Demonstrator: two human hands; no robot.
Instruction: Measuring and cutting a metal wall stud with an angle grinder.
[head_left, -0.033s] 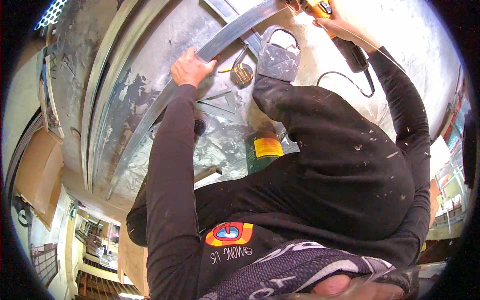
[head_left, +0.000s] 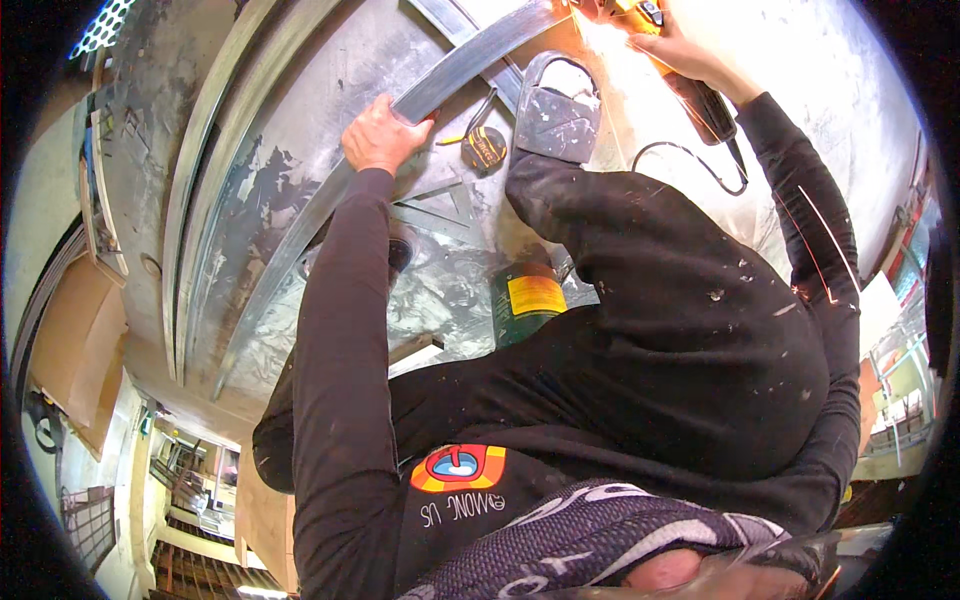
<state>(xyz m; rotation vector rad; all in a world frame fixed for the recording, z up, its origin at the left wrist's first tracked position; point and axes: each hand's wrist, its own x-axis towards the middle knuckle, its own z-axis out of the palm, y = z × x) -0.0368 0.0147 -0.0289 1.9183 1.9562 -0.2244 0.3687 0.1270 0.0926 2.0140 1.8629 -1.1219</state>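
My left hand (head_left: 383,138) is wrapped round a long grey metal bar (head_left: 475,62) and presses it toward the floor. At the bar's far end, my right hand (head_left: 695,55) grips a yellow-and-black angle grinder (head_left: 712,115). Bright sparks (head_left: 605,38) burst where the grinder head meets the bar, and their glare hides the disc. Thin streaks fly back across my right sleeve. A tape measure (head_left: 484,148) lies just right of my left hand, near a flat metal square (head_left: 440,208).
Several long metal bars (head_left: 190,190) lie to the left. Another bar (head_left: 500,85) crosses beneath the held one. My shoe (head_left: 558,110) rests close to the sparks. A green can with a yellow label (head_left: 520,315) stands by my leg. The grinder's cord (head_left: 680,148) loops on the floor.
The sparks at the grinder head are larger and brighter, and streaks now reach my right sleeve. Both hands and the bar look to be in the same place.
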